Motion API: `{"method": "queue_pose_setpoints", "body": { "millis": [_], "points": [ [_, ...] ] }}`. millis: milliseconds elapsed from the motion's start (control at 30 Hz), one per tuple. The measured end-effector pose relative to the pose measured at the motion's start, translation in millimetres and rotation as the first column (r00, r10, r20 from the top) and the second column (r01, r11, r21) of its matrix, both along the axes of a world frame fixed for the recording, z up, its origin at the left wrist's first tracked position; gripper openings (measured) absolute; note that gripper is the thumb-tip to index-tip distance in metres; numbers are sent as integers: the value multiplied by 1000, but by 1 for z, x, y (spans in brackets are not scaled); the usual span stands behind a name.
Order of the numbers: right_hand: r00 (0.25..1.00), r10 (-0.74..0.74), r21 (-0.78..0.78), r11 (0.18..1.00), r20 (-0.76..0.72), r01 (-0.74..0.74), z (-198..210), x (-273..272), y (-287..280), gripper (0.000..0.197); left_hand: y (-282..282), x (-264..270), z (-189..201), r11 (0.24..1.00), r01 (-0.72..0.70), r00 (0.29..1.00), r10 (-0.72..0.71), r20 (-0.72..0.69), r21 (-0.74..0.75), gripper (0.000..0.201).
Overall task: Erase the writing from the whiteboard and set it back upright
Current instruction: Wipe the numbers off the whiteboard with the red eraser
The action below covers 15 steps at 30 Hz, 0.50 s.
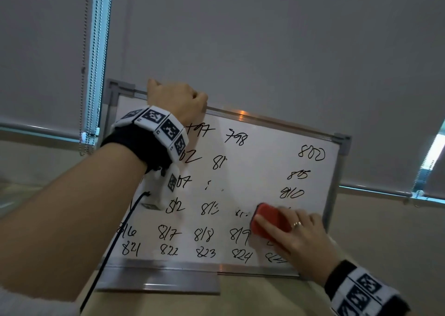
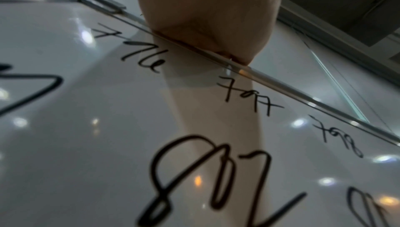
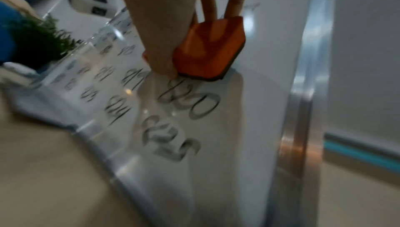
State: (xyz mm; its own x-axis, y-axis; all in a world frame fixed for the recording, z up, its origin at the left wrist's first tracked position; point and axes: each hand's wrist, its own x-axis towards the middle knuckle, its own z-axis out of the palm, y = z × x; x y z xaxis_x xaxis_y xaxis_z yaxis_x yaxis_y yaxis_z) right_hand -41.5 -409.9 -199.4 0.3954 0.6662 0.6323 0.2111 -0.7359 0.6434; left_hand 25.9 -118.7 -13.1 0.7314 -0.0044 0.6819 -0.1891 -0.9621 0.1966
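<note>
The whiteboard [image 1: 260, 166], silver-framed, stood tilted on the bench, rows of black handwritten numbers covering its left side, bottom rows and right column, with a wiped patch in the middle. The red eraser [image 1: 269, 220] lay flat against its lower right area.

Fingers [image 3: 236, 1] on orange eraser [image 3: 207, 49] — numbered whiteboard [image 3: 259, 111]
</note>
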Motion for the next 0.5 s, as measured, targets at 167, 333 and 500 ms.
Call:
{"method": "queue_pose_setpoints", "body": {
  "millis": [167, 333, 500],
  "points": [
    [991, -125, 387, 917, 55, 94, 84, 15, -19, 58, -1, -1, 1, 1000, 24, 999, -24, -35, -2, 48],
    [994, -111, 476, 875, 19, 89, 85, 18, -32, 63, 0, -3, 1, 1000, 23, 999, -23, -32, -10, 46],
    [1000, 7, -5, 1000, -2, -7, 15, 1, -40, 57, -1, -2, 2, 1000, 12, 999, -11, -53, 10, 47]
  ]
}}
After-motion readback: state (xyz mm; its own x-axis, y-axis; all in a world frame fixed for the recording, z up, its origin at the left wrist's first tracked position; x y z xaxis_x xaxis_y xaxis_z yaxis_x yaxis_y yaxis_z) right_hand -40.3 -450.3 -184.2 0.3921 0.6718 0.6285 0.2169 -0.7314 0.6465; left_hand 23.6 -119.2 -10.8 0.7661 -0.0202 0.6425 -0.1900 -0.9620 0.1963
